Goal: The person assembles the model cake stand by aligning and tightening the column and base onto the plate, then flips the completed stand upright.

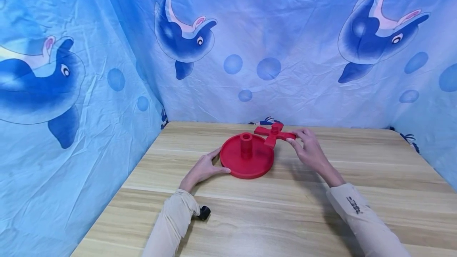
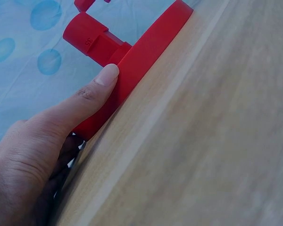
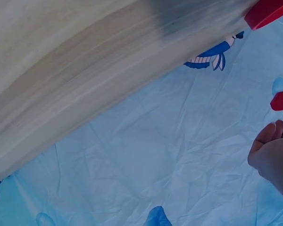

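A red round base [image 1: 232, 162] with a raised rim lies on the wooden table. From its middle rises a hollow red post [image 1: 246, 146], marked with small digits in the left wrist view. My left hand [image 1: 205, 167] holds the base at its left side, thumb [image 2: 92, 96] against the rim. To the right, my right hand [image 1: 308, 150] pinches one arm of a red cross-shaped piece [image 1: 275, 133] with a knob on its centre. That piece is held up, overlapping the base's far right rim in the head view. Only curled fingers [image 3: 269, 141] show in the right wrist view.
The wood-grain table [image 1: 257, 217] reaches back to a blue cloth [image 1: 296, 98] printed with dolphins and bubbles, which also hangs at both sides. A small black object [image 1: 204, 212] sits at the left sleeve cuff.
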